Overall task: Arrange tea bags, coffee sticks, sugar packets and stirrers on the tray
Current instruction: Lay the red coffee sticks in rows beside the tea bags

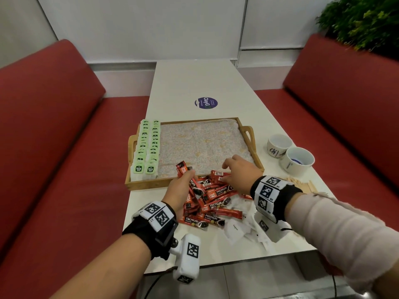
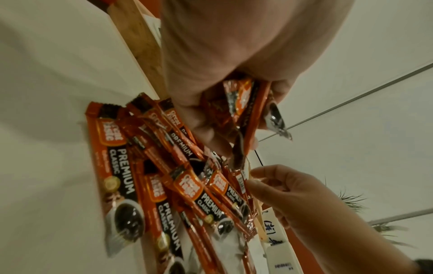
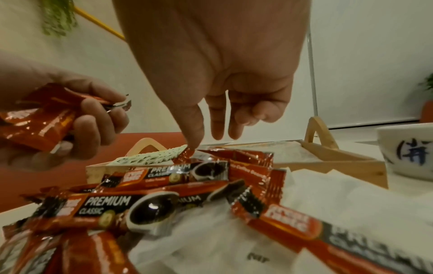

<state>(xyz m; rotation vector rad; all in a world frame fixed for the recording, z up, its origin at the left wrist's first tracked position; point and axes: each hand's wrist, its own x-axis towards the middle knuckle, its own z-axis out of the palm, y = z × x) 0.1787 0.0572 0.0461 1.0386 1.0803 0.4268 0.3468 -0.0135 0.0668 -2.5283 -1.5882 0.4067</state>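
A loose pile of red coffee sticks [image 1: 212, 201] lies on the white table just in front of the wooden tray [image 1: 151, 184]. Two rows of green tea bags [image 1: 146, 147] fill the tray's left side; the rest of its patterned liner is bare. My left hand [image 1: 181, 188] grips a few coffee sticks [image 2: 243, 96], one end poking up over the tray's front rim. My right hand [image 1: 234, 168] hovers over the pile's far end, fingers hanging down, its thumb tip [image 3: 195, 144] touching a stick's end. White sugar packets [image 1: 237, 229] lie under and right of the pile.
Wooden stirrers [image 1: 302, 184] lie on the table right of my right wrist. Two white cups [image 1: 278, 144] [image 1: 296, 161] stand beside the tray's right handle. A round purple sticker [image 1: 206, 103] marks the table beyond the tray. Red bench seats flank the table.
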